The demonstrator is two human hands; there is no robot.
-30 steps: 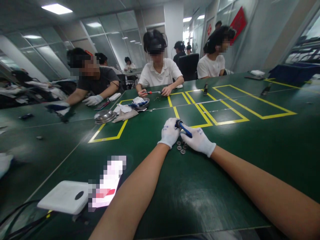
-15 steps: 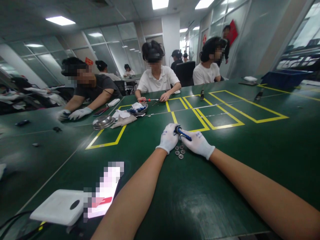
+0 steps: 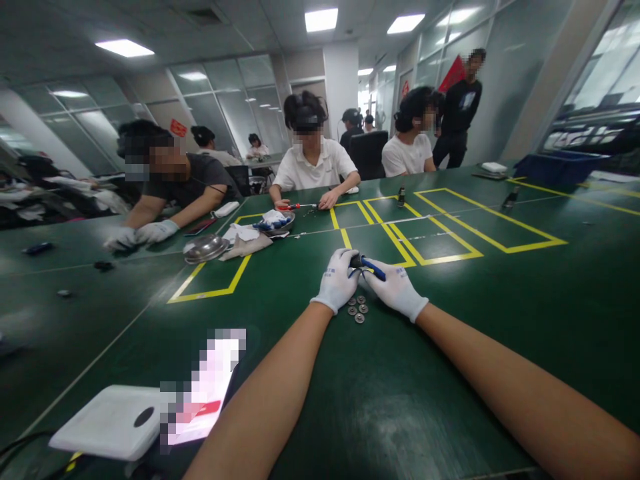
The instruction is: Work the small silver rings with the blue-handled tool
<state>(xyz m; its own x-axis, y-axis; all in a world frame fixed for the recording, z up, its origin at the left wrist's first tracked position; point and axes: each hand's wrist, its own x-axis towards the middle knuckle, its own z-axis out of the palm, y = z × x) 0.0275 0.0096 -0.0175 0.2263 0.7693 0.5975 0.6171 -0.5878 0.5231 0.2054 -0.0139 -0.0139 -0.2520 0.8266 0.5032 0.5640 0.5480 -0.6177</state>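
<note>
My left hand [image 3: 339,277], in a white glove, is closed around a small dark part [image 3: 356,261] at its fingertips. My right hand [image 3: 395,287], gloved too, grips a blue-handled tool [image 3: 374,269] that looks like pliers, its front end meeting the dark part. How the two join is hidden by the fingers. Just below the hands, several small round metal discs with raised centres [image 3: 359,309] lie grouped on the green table [image 3: 380,393].
A phone [image 3: 207,387] and a white box with cables [image 3: 113,420] lie left of my forearm. Farther off are a metal lid [image 3: 206,248], a bowl with cloths [image 3: 277,221], yellow tape outlines [image 3: 443,258] and a blue bin [image 3: 555,168]. Co-workers sit opposite.
My hands keep their hold on the dark part and the blue-handled tool, with only a slight shift. The view tilts a little. A person standing at the back right has come more into sight.
</note>
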